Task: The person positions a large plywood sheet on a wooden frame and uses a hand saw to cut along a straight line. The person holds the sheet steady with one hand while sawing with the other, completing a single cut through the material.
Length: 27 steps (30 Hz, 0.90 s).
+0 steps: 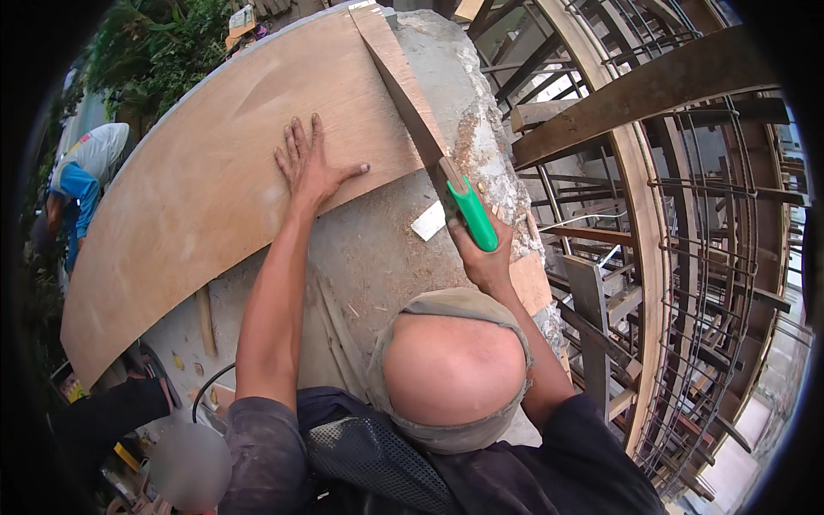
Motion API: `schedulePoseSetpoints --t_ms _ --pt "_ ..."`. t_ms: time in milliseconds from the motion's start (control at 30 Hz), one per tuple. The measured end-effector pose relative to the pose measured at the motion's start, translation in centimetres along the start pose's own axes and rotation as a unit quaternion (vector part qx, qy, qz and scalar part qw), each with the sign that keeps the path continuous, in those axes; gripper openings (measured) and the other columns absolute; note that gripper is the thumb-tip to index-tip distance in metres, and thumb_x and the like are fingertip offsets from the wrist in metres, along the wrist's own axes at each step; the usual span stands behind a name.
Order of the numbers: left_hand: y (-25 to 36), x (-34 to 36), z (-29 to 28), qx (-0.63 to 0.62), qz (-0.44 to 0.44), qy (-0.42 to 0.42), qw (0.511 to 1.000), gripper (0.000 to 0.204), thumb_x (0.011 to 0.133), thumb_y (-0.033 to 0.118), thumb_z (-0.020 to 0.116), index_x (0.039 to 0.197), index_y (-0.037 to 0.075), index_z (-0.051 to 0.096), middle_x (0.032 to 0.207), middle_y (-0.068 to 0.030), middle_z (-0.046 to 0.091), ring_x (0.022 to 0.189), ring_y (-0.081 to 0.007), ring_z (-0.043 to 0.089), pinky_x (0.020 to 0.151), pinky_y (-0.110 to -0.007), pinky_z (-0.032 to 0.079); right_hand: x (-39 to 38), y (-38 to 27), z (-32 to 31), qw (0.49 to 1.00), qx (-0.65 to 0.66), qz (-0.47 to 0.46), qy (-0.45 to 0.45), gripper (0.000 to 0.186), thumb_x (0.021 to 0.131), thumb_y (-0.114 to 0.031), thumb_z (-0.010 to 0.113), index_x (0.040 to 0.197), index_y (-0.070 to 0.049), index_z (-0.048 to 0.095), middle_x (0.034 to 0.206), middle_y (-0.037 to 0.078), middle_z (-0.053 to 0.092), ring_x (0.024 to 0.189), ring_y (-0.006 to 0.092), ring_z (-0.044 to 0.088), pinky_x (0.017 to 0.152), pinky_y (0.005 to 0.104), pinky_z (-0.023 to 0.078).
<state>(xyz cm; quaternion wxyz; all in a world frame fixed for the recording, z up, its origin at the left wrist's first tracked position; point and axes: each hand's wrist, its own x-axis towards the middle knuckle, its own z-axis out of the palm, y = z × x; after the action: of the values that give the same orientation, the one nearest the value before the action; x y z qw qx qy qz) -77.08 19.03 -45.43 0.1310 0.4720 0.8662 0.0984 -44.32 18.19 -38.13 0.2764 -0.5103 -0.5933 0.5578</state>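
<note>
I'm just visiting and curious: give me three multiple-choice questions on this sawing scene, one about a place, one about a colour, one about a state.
1. Where is the left hand?
A. flat on the plywood sheet
B. on the saw blade
C. on the steel bars

2. What colour is the grip of the handsaw?
A. red
B. green
C. black

3. How is the right hand?
A. open and empty
B. closed around the saw's grip
C. resting on the concrete

Answers:
1 A, its fingers lie spread on the sheet.
2 B, the grip is bright green.
3 B, its fingers wrap the grip while the blade lies along the sheet's edge.
</note>
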Motion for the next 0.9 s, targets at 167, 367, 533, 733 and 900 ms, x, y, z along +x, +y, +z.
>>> schedulePoseSetpoints --t_ms 167,367,533,733,900 --pt "-2.6 2.5 0.9 0.002 -0.018 0.010 1.000 0.150 0.062 0.081 0.085 0.174 0.019 0.008 0.180 -0.0204 0.000 0.166 -0.0369 -0.004 0.130 -0.063 -0.005 -5.3 1.1 -2.9 0.998 -0.024 -0.058 -0.015 0.063 0.094 0.002 0.070 0.155 -0.004 0.056 0.130 0.010 0.075 0.110 0.0127 0.071 0.101 0.0306 0.054" --pt "-0.7 2.5 0.8 0.007 -0.011 0.003 1.000 0.151 0.061 0.082 0.085 0.174 0.020 0.007 0.180 -0.0197 -0.002 0.166 -0.0367 -0.005 0.130 -0.062 -0.005 -2.9 -0.9 -3.2 0.999 -0.003 -0.038 -0.009 0.062 0.093 0.001 0.070 0.154 -0.002 0.057 0.121 0.011 0.078 0.105 0.0110 0.070 0.096 0.0291 0.054" --pt "-1.4 1.7 0.4 0.006 -0.015 -0.006 1.000 0.151 0.062 0.082 0.084 0.174 0.020 0.006 0.180 -0.0193 -0.003 0.166 -0.0361 -0.006 0.130 -0.063 -0.005 2.5 -3.5 -0.5 0.997 -0.022 -0.078 -0.004 0.049 0.093 -0.008 0.078 0.140 0.001 0.067 0.086 -0.003 0.068 0.075 0.0045 0.055 0.068 0.0254 0.049" --pt "-3.4 1.9 -0.5 0.010 -0.022 -0.005 1.000 0.150 0.063 0.080 0.085 0.174 0.016 0.008 0.179 -0.0229 0.000 0.166 -0.0394 -0.003 0.128 -0.067 -0.002 -7.6 -5.4 -5.3 0.997 -0.056 -0.022 -0.047 0.060 0.093 0.001 0.069 0.152 -0.001 0.058 0.132 0.013 0.075 0.116 0.0145 0.070 0.105 0.0304 0.051" --pt "-1.7 2.2 -0.6 0.002 -0.010 0.004 1.000 0.150 0.063 0.081 0.085 0.174 0.016 0.009 0.179 -0.0224 0.000 0.166 -0.0389 -0.003 0.128 -0.067 -0.003 4.7 -3.8 0.9 0.998 -0.034 -0.050 -0.027 0.056 0.093 -0.008 0.076 0.146 0.000 0.062 0.099 0.003 0.073 0.085 0.0085 0.062 0.080 0.0281 0.052"
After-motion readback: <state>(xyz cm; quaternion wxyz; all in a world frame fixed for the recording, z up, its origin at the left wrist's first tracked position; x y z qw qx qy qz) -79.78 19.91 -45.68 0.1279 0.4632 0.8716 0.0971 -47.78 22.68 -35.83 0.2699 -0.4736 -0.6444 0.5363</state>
